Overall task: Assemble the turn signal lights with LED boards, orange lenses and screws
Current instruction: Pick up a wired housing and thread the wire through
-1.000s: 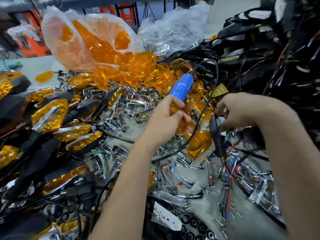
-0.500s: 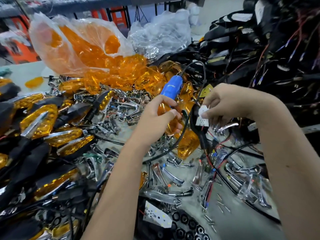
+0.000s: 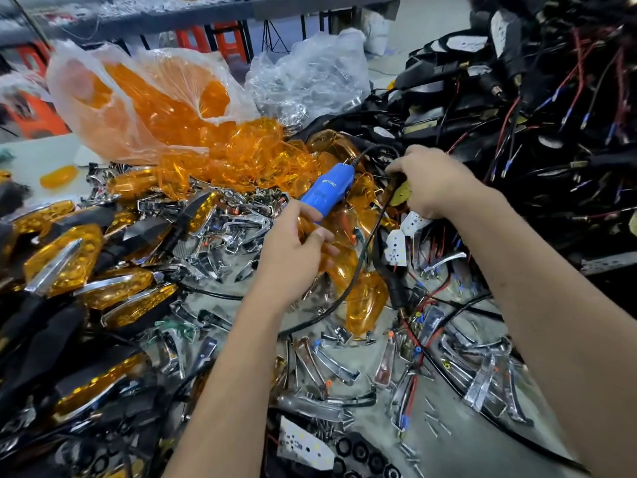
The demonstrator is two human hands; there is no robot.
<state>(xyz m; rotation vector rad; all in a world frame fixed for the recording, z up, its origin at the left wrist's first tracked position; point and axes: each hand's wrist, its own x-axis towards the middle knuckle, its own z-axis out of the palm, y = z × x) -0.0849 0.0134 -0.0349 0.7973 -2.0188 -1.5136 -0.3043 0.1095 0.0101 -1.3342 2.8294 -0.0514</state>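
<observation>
Fingers of the left hand point(image 3: 293, 250) curl round the blue electric screwdriver point(image 3: 327, 192) and, with it, an orange lens point(image 3: 339, 262) just under the thumb. Fingers of the right hand point(image 3: 427, 182) pinch a black lamp housing point(image 3: 386, 267) at its upper end; white LED boards point(image 3: 395, 248) sit just below the knuckles.

Step, judged: seating a board in the housing, lens and screw not yet on. Next move likely needs the board set flat, the lens brought over it, then the driver tip lined up (tip hidden behind the left palm).

Surface: grey bench point(image 3: 458, 443), loose screws point(image 3: 436, 424) and chrome trims point(image 3: 331, 365) near the wrists. Beyond the fingertips, a bag of orange lenses point(image 3: 144, 108) and a tangle of wired black housings point(image 3: 537, 132). Finished lamps point(image 3: 65, 263) lie left of the left hand. Room: another table and orange stools point(image 3: 210, 39) behind.
</observation>
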